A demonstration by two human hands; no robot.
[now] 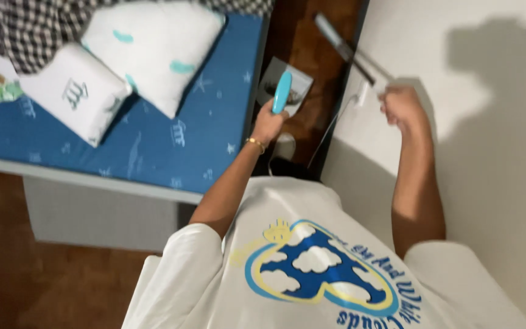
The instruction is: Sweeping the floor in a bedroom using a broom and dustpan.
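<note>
Left hand (269, 122) clamped around the lower end of a teal handle (282, 91), held upright, its rounded top rising above the fingers. Gold bracelet (255, 144) on the wrist just below the grip. Behind the handle, a pale flat packet (299, 82) lying on the wood floor (312, 42). To the left of this grip, the blue mattress (153, 146) with two white pillows (153, 49) and a checked blanket (25, 30) at its far end.

Right hand (400, 103) curled into a fist, fingers together, raised against the white wall (494, 152). Too blurred to tell whether anything sits inside the fist. Just left of it, a white plug (362, 94) at the wall's edge, with a thin cable (330, 131) running down from it towards the floor. Above the plug, a long grey bar (342, 45) slanting away. Both hands well apart, with the strip of floor between them.
</note>
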